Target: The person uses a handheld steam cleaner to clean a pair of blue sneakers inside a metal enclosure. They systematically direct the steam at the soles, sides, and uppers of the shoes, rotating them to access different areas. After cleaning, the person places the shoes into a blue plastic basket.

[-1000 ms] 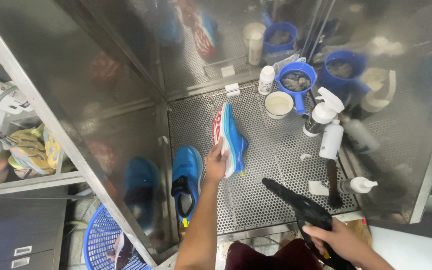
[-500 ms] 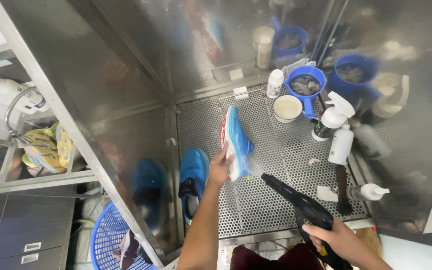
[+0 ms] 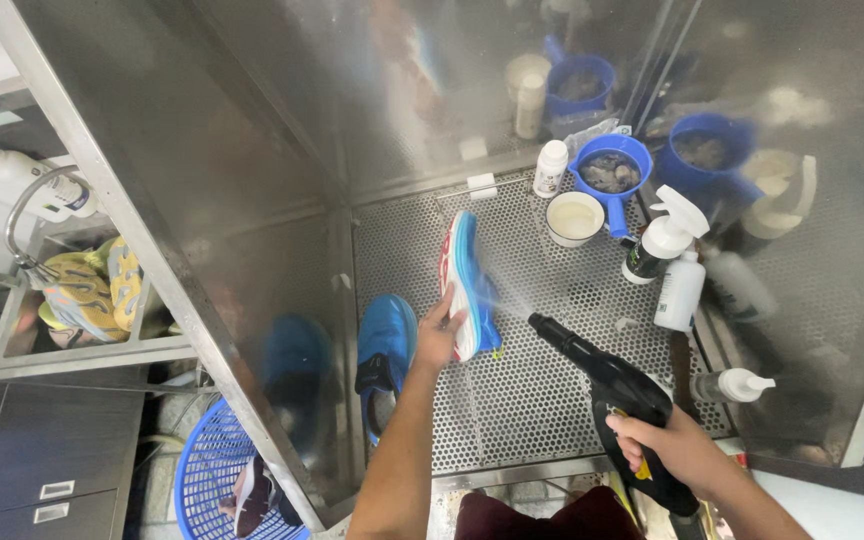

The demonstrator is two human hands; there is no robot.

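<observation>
Right now the blue shoe (image 3: 467, 285) with the white and red sole is held up on its side over the perforated metal floor (image 3: 512, 400) of the steel washing cabinet. The left hand (image 3: 439, 335) grasps it from below at the heel end, with fingers closed around the sole, so the toe points away toward the back wall. A thin mist of spray is visible just beside the shoe on its right side. It comes from the nozzle of a black spray gun (image 3: 607, 390), which points at the shoe from close by but does not touch it. The right hand (image 3: 672, 450) is clenched around the handle of this gun, low in the view.

A second blue shoe (image 3: 385, 350) lies on the perforated floor just left of the held one, near the left wall of the cabinet, and its reflection shows in the steel.

Farther back stand a small white bottle (image 3: 550, 168), a blue scoop (image 3: 612, 175) with dark wet material inside, and a white cup (image 3: 574, 218). On the right there are a white trigger spray bottle (image 3: 662, 240), a white bottle (image 3: 680, 292) beside it, and a pump bottle (image 3: 737, 384) lying near the right wall.

Outside the cabinet, on the left, yellow shoes (image 3: 87, 290) sit in a steel sink under a curved tap. A blue plastic basket (image 3: 217, 480) stands on the ground below.
</observation>
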